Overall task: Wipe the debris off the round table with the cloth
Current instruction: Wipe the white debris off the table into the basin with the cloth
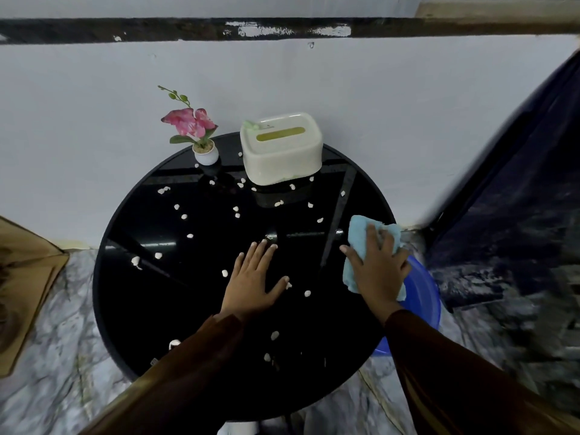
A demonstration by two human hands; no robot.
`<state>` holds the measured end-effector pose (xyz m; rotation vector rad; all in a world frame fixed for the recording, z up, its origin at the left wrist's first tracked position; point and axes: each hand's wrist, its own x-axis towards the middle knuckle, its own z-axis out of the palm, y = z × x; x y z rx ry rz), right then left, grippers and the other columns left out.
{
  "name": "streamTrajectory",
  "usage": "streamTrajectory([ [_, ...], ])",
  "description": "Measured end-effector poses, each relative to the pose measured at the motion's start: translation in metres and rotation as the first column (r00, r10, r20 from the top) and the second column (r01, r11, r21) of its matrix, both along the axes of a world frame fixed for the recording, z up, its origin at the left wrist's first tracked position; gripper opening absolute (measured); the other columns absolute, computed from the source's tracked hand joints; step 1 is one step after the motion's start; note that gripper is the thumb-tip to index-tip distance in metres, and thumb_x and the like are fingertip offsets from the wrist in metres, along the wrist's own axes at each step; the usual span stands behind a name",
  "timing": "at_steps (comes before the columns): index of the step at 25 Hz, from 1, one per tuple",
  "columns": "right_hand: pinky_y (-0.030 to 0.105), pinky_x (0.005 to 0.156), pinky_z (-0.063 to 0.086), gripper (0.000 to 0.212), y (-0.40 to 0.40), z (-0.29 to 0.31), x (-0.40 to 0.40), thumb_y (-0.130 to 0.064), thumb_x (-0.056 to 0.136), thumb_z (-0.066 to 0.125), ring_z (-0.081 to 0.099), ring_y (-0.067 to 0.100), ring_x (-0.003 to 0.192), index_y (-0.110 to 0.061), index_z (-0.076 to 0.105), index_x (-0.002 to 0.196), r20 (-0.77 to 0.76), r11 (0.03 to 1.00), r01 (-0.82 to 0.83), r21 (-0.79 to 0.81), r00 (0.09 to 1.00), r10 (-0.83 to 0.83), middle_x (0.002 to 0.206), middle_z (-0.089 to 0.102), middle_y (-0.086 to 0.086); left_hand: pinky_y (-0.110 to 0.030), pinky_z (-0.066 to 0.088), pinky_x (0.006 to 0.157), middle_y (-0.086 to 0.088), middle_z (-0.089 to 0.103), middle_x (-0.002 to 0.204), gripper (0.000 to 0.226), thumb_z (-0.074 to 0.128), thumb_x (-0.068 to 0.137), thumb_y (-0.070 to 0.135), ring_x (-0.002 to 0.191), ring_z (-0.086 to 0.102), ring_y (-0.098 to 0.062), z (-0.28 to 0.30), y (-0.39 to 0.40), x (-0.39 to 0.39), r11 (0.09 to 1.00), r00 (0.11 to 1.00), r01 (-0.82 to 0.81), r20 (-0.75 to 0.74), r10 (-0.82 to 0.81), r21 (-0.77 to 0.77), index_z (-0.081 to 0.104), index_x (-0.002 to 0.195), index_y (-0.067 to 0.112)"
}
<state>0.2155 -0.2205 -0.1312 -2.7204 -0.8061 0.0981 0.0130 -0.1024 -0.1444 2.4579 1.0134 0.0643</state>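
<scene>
Left hand (251,277) lies flat on the round table (125,309), fingers straight and spread, holding nothing. White debris (184,216) scattered over the glossy black top. At the far edge: small potted flower (205,152), then cream tissue box (282,149). Right hand (378,268) presses the cloth (361,230) at the table's right rim, fingers spread over it; cloth's long axis runs near-to-far. Cloth light blue, rumpled. Blue basin (423,293) below, grey wall behind.
</scene>
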Motion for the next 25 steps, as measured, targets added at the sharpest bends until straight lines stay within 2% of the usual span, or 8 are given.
streamTrajectory([
  [2, 0.05, 0.099, 0.027, 0.066, -0.001, 0.003, 0.004, -0.062, 0.086, 0.04, 0.03, 0.039, 0.125, -0.031, 0.029, 0.143, -0.059, 1.0, -0.008, -0.003, 0.998, 0.008, 0.153, 0.021, 0.004, -0.027, -0.013, 0.113, 0.006, 0.003, 0.158, 0.087, 0.015, 0.073, 0.07, 0.14, -0.013, -0.004, -0.001, 0.001, -0.001, 1.0, 1.0, 0.005, 0.01, -0.005, -0.005, 0.01, 0.148, 0.027],
  [5, 0.051, 0.099, 0.028, 0.071, -0.003, 0.006, 0.005, -0.064, 0.084, 0.042, 0.026, 0.039, 0.129, -0.032, 0.023, 0.144, -0.04, 0.998, -0.038, -0.059, 0.999, 0.035, 0.157, 0.007, 0.008, -0.028, -0.012, 0.114, 0.005, 0.004, 0.159, 0.086, 0.015, 0.074, 0.07, 0.141, -0.012, -0.005, -0.001, 0.0, -0.001, 1.0, 1.0, 0.006, 0.018, -0.006, 0.001, 0.01, 0.148, 0.027],
  [8, 0.049, 0.095, 0.032, 0.072, -0.002, 0.006, 0.004, -0.062, 0.085, 0.045, 0.03, 0.039, 0.125, -0.03, 0.021, 0.145, -0.01, 0.993, -0.049, -0.112, 0.999, 0.048, 0.155, 0.015, 0.008, -0.028, -0.011, 0.114, 0.004, 0.005, 0.159, 0.086, 0.015, 0.074, 0.07, 0.142, -0.011, -0.006, -0.002, 0.0, -0.001, 1.0, 0.999, 0.001, 0.033, -0.001, -0.001, 0.012, 0.148, 0.026],
  [13, 0.049, 0.093, 0.032, 0.055, 0.0, 0.001, 0.009, -0.047, 0.088, 0.053, 0.037, 0.039, 0.114, -0.029, 0.039, 0.138, 0.044, 0.994, -0.109, -0.01, 0.993, 0.109, 0.144, 0.034, 0.008, -0.027, -0.01, 0.114, 0.003, 0.006, 0.159, 0.088, 0.016, 0.073, 0.072, 0.14, -0.011, -0.004, 0.003, 0.001, -0.001, 1.0, 1.0, 0.009, 0.025, -0.009, -0.014, 0.013, 0.148, 0.025],
  [17, 0.05, 0.094, 0.035, 0.051, -0.001, 0.003, 0.025, -0.039, 0.088, 0.058, 0.038, 0.039, 0.112, -0.024, 0.046, 0.135, 0.004, 0.98, -0.198, 0.035, 0.98, 0.198, 0.138, 0.04, 0.012, -0.03, -0.004, 0.118, 0.001, 0.008, 0.159, 0.08, 0.033, 0.085, 0.066, 0.145, -0.004, -0.011, 0.01, 0.002, -0.01, 0.999, 1.0, 0.001, 0.027, 0.001, -0.046, 0.012, 0.148, 0.023],
  [21, 0.051, 0.098, 0.036, 0.046, -0.01, 0.008, 0.024, -0.028, 0.089, 0.058, 0.036, 0.041, 0.115, -0.021, 0.047, 0.134, -0.095, 0.966, -0.219, 0.135, 0.968, 0.232, 0.14, 0.038, 0.012, -0.028, -0.004, 0.116, 0.0, 0.01, 0.159, 0.084, 0.029, 0.08, 0.069, 0.145, -0.002, -0.012, 0.022, -0.007, -0.033, 0.999, 0.999, -0.041, 0.03, 0.041, -0.01, 0.013, 0.148, 0.023],
  [25, 0.044, 0.095, 0.035, 0.045, -0.022, 0.015, 0.012, -0.027, 0.088, 0.06, 0.043, 0.04, 0.111, -0.018, 0.05, 0.131, -0.057, 0.929, -0.319, 0.187, 0.941, 0.334, 0.137, 0.043, 0.013, -0.027, -0.004, 0.114, 0.0, 0.012, 0.158, 0.085, 0.031, 0.079, 0.07, 0.145, 0.0, -0.011, 0.03, -0.027, -0.064, 0.994, 0.993, -0.108, 0.039, 0.108, -0.019, 0.014, 0.148, 0.023],
])
